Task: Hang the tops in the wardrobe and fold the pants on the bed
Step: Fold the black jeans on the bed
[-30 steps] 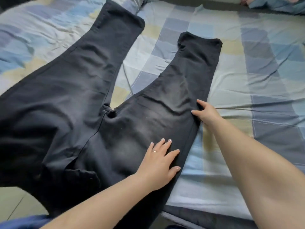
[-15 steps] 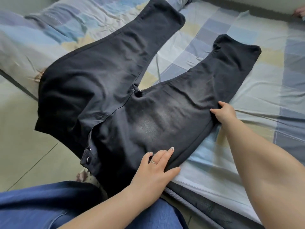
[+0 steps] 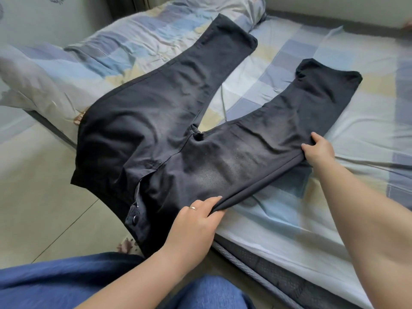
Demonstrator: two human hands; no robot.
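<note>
**Both hands on the side seam of the black pants**

Your left hand is pinching the near edge of the black pants close to the waistband, thumb underneath and fingers curled over the top, with a ring showing on one finger. Your right hand grips the same outer seam further down that leg, fingers folded over the cloth and thumb tucked beneath. Between the two hands the seam is lifted just off the sheet and pulled into a straight line.

The pants lie front up across the bed, legs spread in a V and pointing away from you. The leg on your left runs up onto the rumpled checked quilt; the other lies flat on the checked sheet. The waist end hangs over the edge of the mattress above the tiled floor. The fly is open, and the button sits at the waistband, just left of your left hand. Your blue jeans fill the bottom of the view.
</note>
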